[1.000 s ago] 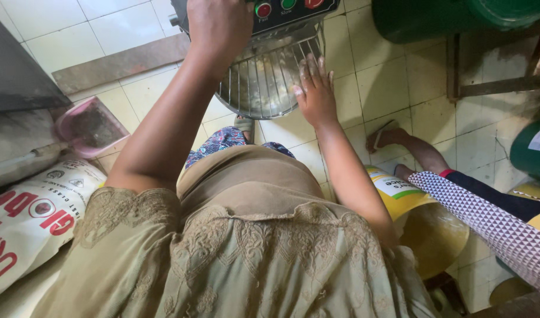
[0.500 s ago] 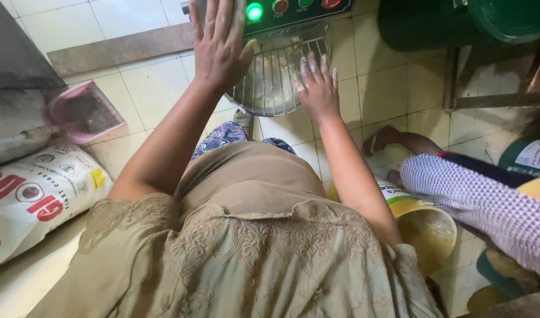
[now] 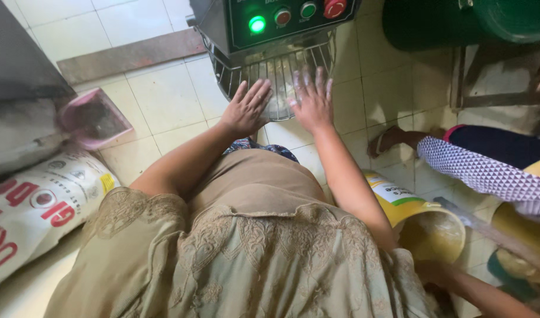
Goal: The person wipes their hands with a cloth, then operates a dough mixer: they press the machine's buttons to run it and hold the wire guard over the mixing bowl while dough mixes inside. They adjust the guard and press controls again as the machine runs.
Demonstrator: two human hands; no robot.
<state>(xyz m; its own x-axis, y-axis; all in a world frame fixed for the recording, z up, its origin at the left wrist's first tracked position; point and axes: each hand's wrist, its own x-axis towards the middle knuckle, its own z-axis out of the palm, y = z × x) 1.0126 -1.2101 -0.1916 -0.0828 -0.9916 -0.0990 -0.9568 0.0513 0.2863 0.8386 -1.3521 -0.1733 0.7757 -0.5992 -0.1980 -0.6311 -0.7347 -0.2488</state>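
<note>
1. Both hands are resting flat on the wire guard (image 3: 276, 70) of the mixer (image 3: 270, 23), which is standing on the tiled floor (image 3: 158, 94) right in front of the person. Left hand (image 3: 246, 109) is lying palm down on the guard's near left edge, right hand (image 3: 311, 100) beside it, the two nearly touching.
2. Neither hand is gripping anything: fingers are spread and open, just pressing on the wires.
3. Risk, as I see it: the green light (image 3: 257, 24) on the panel is glowing, so the machine may be running. Fingertips are sitting right over the gaps in the guard, and one slipping through could be getting caught.
4. Another worry: leaning weight on the guard could be bending or popping it open.
5. Both arms are stretching forward and down, elbows slightly bent, wrists cocked back.
6. A yellow bucket (image 3: 426, 227) is sitting by the right elbow, a sack (image 3: 40, 206) on the left, another person's sleeve (image 3: 482, 171) at right.
</note>
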